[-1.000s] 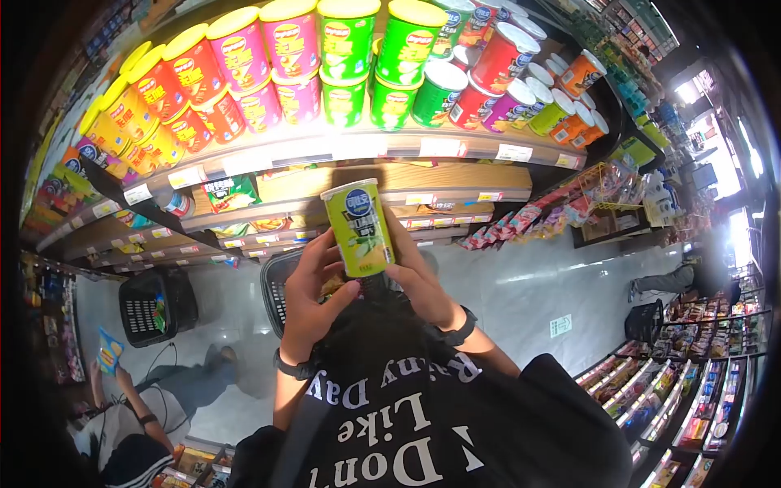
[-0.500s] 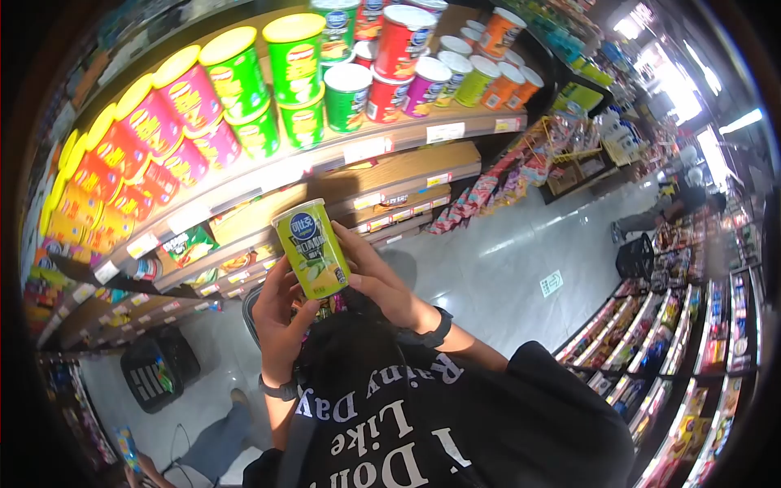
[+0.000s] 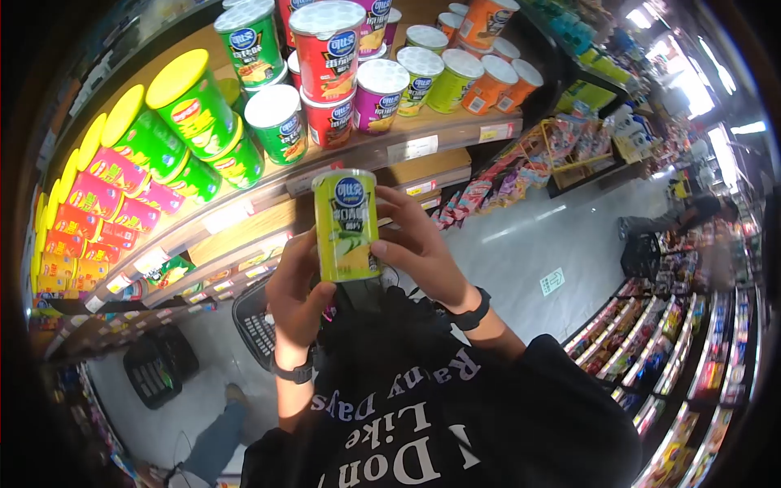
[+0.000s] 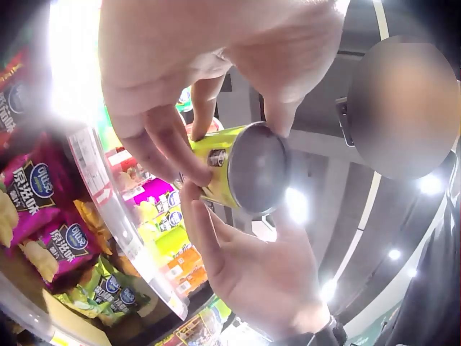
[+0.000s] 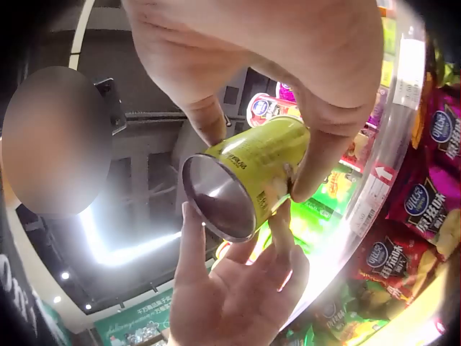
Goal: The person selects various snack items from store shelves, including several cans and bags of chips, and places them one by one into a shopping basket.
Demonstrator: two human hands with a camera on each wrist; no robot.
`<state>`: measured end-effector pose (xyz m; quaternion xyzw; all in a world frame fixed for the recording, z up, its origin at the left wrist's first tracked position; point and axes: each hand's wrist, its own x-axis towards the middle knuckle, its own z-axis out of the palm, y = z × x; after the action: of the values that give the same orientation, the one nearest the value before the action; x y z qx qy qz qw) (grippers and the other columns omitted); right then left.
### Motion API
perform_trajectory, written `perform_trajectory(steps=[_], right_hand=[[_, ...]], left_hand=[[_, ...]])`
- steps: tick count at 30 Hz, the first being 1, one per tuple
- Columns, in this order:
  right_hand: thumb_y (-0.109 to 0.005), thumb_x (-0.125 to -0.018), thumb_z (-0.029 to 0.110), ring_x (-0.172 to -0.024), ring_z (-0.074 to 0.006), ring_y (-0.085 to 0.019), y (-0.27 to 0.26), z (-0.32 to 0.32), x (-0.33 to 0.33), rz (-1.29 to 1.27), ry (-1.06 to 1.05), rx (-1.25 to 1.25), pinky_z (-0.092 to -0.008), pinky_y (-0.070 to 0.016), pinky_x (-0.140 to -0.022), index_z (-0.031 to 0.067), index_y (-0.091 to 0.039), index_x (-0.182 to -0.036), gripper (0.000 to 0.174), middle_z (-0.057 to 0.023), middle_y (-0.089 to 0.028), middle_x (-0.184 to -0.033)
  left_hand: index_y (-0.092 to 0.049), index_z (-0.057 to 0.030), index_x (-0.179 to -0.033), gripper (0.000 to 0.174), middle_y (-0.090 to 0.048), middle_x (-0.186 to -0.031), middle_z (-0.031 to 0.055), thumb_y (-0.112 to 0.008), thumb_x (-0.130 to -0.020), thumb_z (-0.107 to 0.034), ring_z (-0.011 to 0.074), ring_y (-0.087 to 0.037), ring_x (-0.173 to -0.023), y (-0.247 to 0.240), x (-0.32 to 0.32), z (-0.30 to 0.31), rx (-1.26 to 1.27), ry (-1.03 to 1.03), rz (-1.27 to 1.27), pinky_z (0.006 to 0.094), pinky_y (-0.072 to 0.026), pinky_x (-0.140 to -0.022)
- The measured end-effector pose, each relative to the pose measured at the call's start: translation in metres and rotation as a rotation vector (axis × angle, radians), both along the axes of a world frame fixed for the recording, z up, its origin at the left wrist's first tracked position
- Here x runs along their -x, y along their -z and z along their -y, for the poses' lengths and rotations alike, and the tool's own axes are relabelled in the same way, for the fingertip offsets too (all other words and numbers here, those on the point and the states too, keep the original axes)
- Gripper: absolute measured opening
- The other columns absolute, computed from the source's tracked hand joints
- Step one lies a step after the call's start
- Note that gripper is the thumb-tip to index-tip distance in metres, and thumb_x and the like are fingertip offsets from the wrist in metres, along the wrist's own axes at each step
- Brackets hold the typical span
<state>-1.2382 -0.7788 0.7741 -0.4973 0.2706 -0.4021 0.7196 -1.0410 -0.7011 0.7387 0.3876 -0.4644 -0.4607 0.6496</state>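
Note:
A yellow-green potato chip canister (image 3: 346, 232) stands nearly upright in front of the chest, its printed front facing up at the head view. My left hand (image 3: 294, 289) grips its left side, thumb near the lower edge. From the other side my right hand (image 3: 419, 252) holds it, with the thumb on the lower right of the label. The left wrist view shows the canister's round metal base (image 4: 258, 169) between both hands. In the right wrist view, fingers of the left hand (image 5: 238, 295) support the canister from the far side.
Beyond the hands a shelf edge (image 3: 415, 148) carries rows of chip canisters, including a red one (image 3: 328, 49) and a green one (image 3: 277, 122). Black shopping baskets (image 3: 160, 366) stand on the floor at left. Another person's leg (image 3: 215, 439) shows lower left. Snack racks (image 3: 683, 350) line the right.
The head view has turned rightward, so the shelf canisters have shifted left. The held canister first tilted left, then came back more upright; both hands keep their hold.

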Motion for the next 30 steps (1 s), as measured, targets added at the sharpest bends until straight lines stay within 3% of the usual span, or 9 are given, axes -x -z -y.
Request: perform_trajectory(steps=[4, 5, 9, 13, 19, 21, 24, 27, 30], right_hand=[[-0.069, -0.094, 0.002, -0.118, -0.0173, -0.060, -0.001, 0.048, 0.029, 0.040, -0.021, 0.019, -0.0338, -0.0504, -0.100, 0.0038, -0.033, -0.155, 0.070, -0.0099, -0.051, -0.139], [-0.069, -0.094, 0.002, -0.120, -0.0178, -0.059, 0.003, 0.061, 0.035, 0.056, -0.024, 0.055, -0.0343, -0.0498, -0.101, 0.0034, -0.033, -0.154, 0.070, -0.0100, -0.051, -0.140], [-0.071, -0.093, 0.003, -0.124, -0.0220, -0.058, 0.004, 0.090, 0.061, 0.064, -0.093, 0.005, -0.0368, -0.0485, -0.104, 0.0026, -0.032, -0.155, 0.073, -0.0111, -0.050, -0.142], [-0.074, -0.091, 0.006, -0.123, -0.0238, -0.059, -0.007, 0.109, 0.073, 0.087, -0.120, -0.024, -0.0365, -0.0491, -0.103, 0.0034, -0.030, -0.156, 0.079, -0.0119, -0.050, -0.142], [-0.075, -0.090, 0.008, -0.128, -0.0238, -0.056, -0.004, 0.118, 0.084, 0.087, -0.134, 0.029, -0.0376, -0.0466, -0.106, 0.0028, -0.030, -0.156, 0.080, -0.0143, -0.048, -0.149], [-0.074, -0.090, 0.007, -0.133, -0.0246, -0.052, -0.002, 0.121, 0.078, 0.132, -0.145, 0.114, -0.0397, -0.0428, -0.111, 0.0009, -0.030, -0.156, 0.079, -0.0149, -0.047, -0.150], [-0.065, -0.094, 0.003, -0.140, -0.0250, -0.046, -0.005, 0.126, 0.079, 0.100, -0.069, 0.198, -0.0415, -0.0340, -0.118, -0.0047, -0.031, -0.154, 0.070, -0.0157, -0.048, -0.149], [-0.063, -0.094, 0.002, -0.138, -0.0242, -0.047, -0.014, 0.129, 0.081, 0.016, -0.026, 0.216, -0.0400, -0.0334, -0.117, -0.0054, -0.032, -0.153, 0.066, -0.0160, -0.048, -0.148], [-0.067, -0.091, 0.000, -0.137, -0.0238, -0.047, -0.018, 0.133, 0.081, 0.054, -0.046, 0.289, -0.0395, -0.0351, -0.116, -0.0052, -0.031, -0.153, 0.071, -0.0167, -0.049, -0.147]], left_hand=[[-0.046, 0.0100, -0.147, 0.077, -0.058, -0.129, 0.0111, -0.080, -0.089, -0.027, 0.0231, -0.060, -0.121, 0.001, 0.045, 0.039, -0.025, -0.085, -0.080, 0.0370, -0.0436, -0.108], [-0.046, 0.0100, -0.147, 0.072, -0.058, -0.128, 0.0101, -0.079, -0.087, -0.016, 0.0216, -0.061, -0.119, -0.003, 0.054, 0.048, -0.046, -0.098, -0.073, 0.0347, -0.0444, -0.106], [-0.046, 0.0096, -0.147, 0.070, -0.056, -0.134, 0.0113, -0.077, -0.085, -0.002, 0.0185, -0.061, -0.121, -0.005, 0.073, 0.070, -0.045, -0.153, 0.042, 0.0317, -0.0480, -0.102], [-0.045, 0.0087, -0.148, 0.076, -0.054, -0.135, 0.0099, -0.082, -0.085, -0.008, 0.0189, -0.062, -0.117, -0.013, 0.093, 0.085, 0.049, -0.144, -0.073, 0.0332, -0.0495, -0.101], [-0.046, 0.0074, -0.148, 0.075, -0.051, -0.141, 0.0121, -0.079, -0.081, 0.003, 0.0189, -0.062, -0.118, -0.020, 0.101, 0.088, 0.049, -0.156, -0.073, 0.0343, -0.0515, -0.100], [-0.051, 0.0049, -0.146, 0.074, -0.049, -0.146, 0.0142, -0.078, -0.077, 0.007, 0.0185, -0.062, -0.117, -0.021, 0.096, 0.087, 0.057, -0.158, 0.096, 0.0331, -0.0514, -0.101], [-0.056, 0.0050, -0.139, 0.069, -0.052, -0.148, 0.0203, -0.081, -0.076, 0.003, 0.0309, -0.061, -0.127, -0.040, 0.095, 0.097, 0.187, -0.276, 0.679, 0.0386, -0.0520, -0.101], [-0.057, 0.0051, -0.135, 0.066, -0.051, -0.149, 0.0227, -0.083, -0.075, 0.000, 0.0397, -0.056, -0.132, -0.044, 0.102, 0.102, 0.250, -0.335, 0.890, 0.0428, -0.0510, -0.104], [-0.057, 0.0049, -0.135, 0.065, -0.049, -0.151, 0.0244, -0.082, -0.075, 0.000, 0.0425, -0.055, -0.133, -0.042, 0.108, 0.108, 0.274, -0.332, 0.754, 0.0439, -0.0507, -0.105]])
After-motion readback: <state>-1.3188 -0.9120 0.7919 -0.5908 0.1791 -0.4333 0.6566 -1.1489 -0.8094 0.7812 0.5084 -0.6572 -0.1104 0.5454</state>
